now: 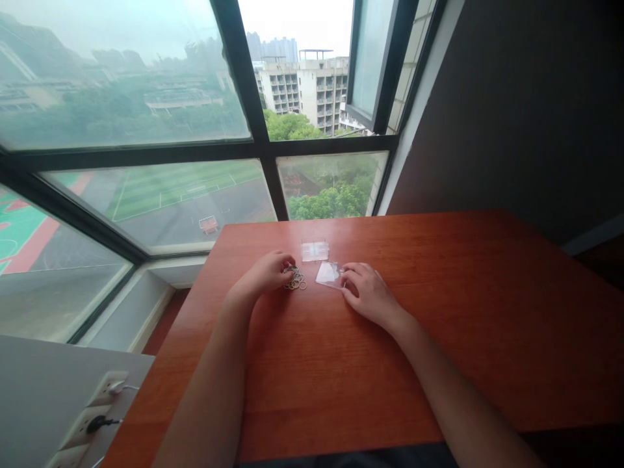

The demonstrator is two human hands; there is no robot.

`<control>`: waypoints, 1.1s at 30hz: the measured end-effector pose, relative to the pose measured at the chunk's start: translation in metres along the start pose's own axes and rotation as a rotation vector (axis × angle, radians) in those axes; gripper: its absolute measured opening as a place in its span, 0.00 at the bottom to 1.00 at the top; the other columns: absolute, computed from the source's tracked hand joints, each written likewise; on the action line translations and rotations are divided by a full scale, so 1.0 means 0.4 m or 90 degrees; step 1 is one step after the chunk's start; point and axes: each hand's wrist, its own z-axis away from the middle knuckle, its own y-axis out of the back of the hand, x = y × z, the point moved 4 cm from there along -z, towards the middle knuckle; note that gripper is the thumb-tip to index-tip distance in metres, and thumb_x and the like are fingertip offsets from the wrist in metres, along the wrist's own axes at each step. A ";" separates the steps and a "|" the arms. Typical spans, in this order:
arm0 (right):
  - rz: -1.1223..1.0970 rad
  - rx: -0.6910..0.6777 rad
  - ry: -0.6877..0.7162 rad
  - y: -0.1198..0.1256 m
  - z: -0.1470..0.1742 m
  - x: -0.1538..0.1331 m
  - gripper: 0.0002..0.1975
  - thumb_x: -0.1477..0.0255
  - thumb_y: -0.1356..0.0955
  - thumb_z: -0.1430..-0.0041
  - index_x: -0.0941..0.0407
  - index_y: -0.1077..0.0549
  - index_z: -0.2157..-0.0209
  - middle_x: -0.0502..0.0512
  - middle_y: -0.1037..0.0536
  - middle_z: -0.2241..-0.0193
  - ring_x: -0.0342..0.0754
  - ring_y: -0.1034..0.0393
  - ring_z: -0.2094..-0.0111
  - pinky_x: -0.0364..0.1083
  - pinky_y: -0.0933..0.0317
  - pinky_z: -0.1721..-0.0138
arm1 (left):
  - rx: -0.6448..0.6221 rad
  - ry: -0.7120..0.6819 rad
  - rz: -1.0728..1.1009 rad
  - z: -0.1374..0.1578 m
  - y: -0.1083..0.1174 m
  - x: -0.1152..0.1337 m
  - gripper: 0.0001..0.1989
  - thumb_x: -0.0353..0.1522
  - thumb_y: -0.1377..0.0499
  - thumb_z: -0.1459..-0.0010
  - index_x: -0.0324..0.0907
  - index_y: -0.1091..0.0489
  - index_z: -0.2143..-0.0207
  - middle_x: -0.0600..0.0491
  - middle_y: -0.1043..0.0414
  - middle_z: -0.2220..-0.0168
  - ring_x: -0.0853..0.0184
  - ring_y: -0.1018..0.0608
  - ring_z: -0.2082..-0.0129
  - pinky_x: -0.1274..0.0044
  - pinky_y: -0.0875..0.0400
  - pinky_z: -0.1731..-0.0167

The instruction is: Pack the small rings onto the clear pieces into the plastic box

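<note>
My left hand [267,270] reaches in from the left, its thumb and fingers curled around the near side of a small pile of metal rings [295,280]. Whether a single ring is pinched between the fingertips is too small to see. My right hand [369,292] is closed on the right edge of a flat clear plastic sheet or lid [328,275], which lies on or just above the table. Just beyond both hands stands a clear plastic box [314,251], with thin upright pins showing at its edges.
The reddish-brown wooden table [312,370] runs up to a dark-framed window [266,148], one pane of which is swung out. At the lower left, a wall socket strip [88,426] has plugs in it. A dark wall [517,117] rises on the right.
</note>
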 end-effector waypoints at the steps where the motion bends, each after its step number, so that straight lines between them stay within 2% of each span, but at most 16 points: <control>1: 0.005 -0.002 0.001 0.004 0.001 0.002 0.05 0.75 0.33 0.45 0.53 0.28 0.66 0.56 0.26 0.51 0.53 0.35 0.50 0.53 0.39 0.49 | -0.023 0.005 0.004 0.004 0.000 0.006 0.11 0.31 0.42 0.50 0.40 0.25 0.63 0.50 0.28 0.67 0.65 0.25 0.70 0.78 0.33 0.71; 7: 0.033 -0.011 -0.018 0.021 0.005 0.021 0.02 0.74 0.33 0.45 0.53 0.28 0.68 0.56 0.26 0.51 0.53 0.35 0.50 0.52 0.39 0.48 | -0.078 -0.010 0.017 0.016 -0.016 0.068 0.09 0.29 0.42 0.51 0.41 0.27 0.65 0.52 0.26 0.67 0.68 0.27 0.73 0.80 0.36 0.74; 16: 0.080 0.006 -0.093 0.042 0.005 0.055 0.04 0.72 0.35 0.42 0.54 0.27 0.68 0.57 0.26 0.54 0.52 0.34 0.52 0.51 0.38 0.50 | -0.193 -0.124 0.073 0.030 -0.055 0.179 0.10 0.29 0.43 0.49 0.39 0.26 0.63 0.52 0.25 0.70 0.69 0.28 0.73 0.80 0.37 0.74; 19: 0.076 0.018 -0.090 0.041 0.005 0.060 0.04 0.73 0.34 0.42 0.54 0.27 0.69 0.58 0.26 0.54 0.53 0.34 0.52 0.51 0.39 0.50 | -0.180 -0.124 0.082 0.037 -0.029 0.176 0.10 0.31 0.45 0.46 0.40 0.25 0.64 0.52 0.25 0.69 0.68 0.26 0.71 0.79 0.36 0.72; 22: 0.065 0.025 -0.078 0.037 0.005 0.061 0.04 0.74 0.34 0.43 0.54 0.27 0.69 0.58 0.26 0.55 0.53 0.34 0.52 0.52 0.39 0.49 | -0.052 -0.011 -0.031 0.043 0.023 0.128 0.11 0.33 0.44 0.47 0.41 0.25 0.64 0.48 0.24 0.65 0.65 0.25 0.70 0.77 0.36 0.72; 23: 0.062 0.027 -0.077 0.037 0.005 0.061 0.04 0.74 0.34 0.43 0.54 0.27 0.69 0.58 0.26 0.55 0.53 0.34 0.52 0.52 0.39 0.49 | -0.034 0.036 -0.078 0.046 0.037 0.110 0.10 0.34 0.43 0.48 0.41 0.25 0.65 0.47 0.24 0.65 0.64 0.25 0.71 0.77 0.37 0.73; 25: 0.060 0.025 -0.077 0.036 0.005 0.059 0.04 0.75 0.34 0.43 0.54 0.27 0.69 0.58 0.26 0.55 0.53 0.34 0.52 0.52 0.39 0.49 | -0.080 0.101 -0.124 0.054 0.043 0.084 0.09 0.35 0.42 0.50 0.40 0.27 0.69 0.47 0.24 0.68 0.63 0.25 0.73 0.76 0.39 0.75; 27: 0.061 0.024 -0.078 0.036 0.005 0.058 0.03 0.75 0.34 0.43 0.54 0.27 0.69 0.58 0.26 0.55 0.53 0.34 0.52 0.52 0.39 0.49 | -0.114 0.119 -0.128 0.058 0.039 0.080 0.08 0.35 0.41 0.51 0.41 0.28 0.70 0.47 0.23 0.68 0.62 0.25 0.73 0.76 0.40 0.76; 33: 0.058 0.021 -0.071 0.038 0.004 0.059 0.04 0.75 0.34 0.43 0.54 0.27 0.69 0.58 0.26 0.55 0.53 0.34 0.52 0.52 0.39 0.49 | -0.176 0.017 -0.029 0.055 -0.015 0.156 0.08 0.32 0.41 0.50 0.42 0.27 0.65 0.50 0.22 0.67 0.65 0.24 0.71 0.78 0.37 0.73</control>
